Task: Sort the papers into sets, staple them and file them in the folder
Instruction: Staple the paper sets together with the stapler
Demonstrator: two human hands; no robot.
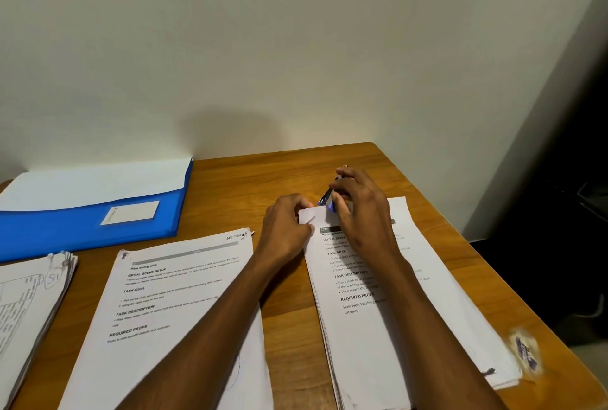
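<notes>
A stack of printed papers (378, 327) lies at the right of the wooden table (289, 176). My left hand (286, 228) pinches its top left corner. My right hand (358, 208) grips a blue and black stapler (327, 201) whose jaw sits over that same corner. A second paper set (177, 311), marked "SECTION" at its top, lies in the middle under my left forearm. A third set (29, 304) with a stapled corner lies at the left edge. The open blue folder (82, 232) with white sheets inside lies at the back left.
The table ends close to the right of the paper stack, with dark floor beyond. A plain wall stands right behind the table. A worn sticker (526, 353) marks the table's right front edge. Bare wood shows behind my hands.
</notes>
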